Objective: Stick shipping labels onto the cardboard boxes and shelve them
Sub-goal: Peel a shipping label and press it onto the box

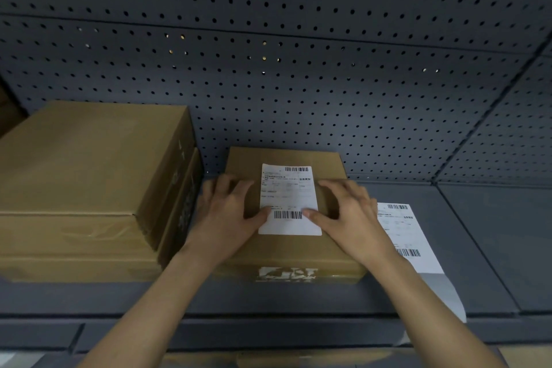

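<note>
At the far left a stack of two big cardboard boxes sits on the grey shelf, against the pegboard behind. Just beside it, in the middle, lies a smaller box, flat on the shelf with its back edge near the pegboard. A white label with barcodes lies on its top face. The left hand rests on the box top left of the label, fingers spread and fairly straight, gripping nothing, thumb tip touching the label's lower left edge. The right hand mirrors it on the other side, fingers spread flat, thumb on the label's lower right edge. Right of the box, a second label sheet lies on the shelf, partly hidden by the right forearm.
</note>
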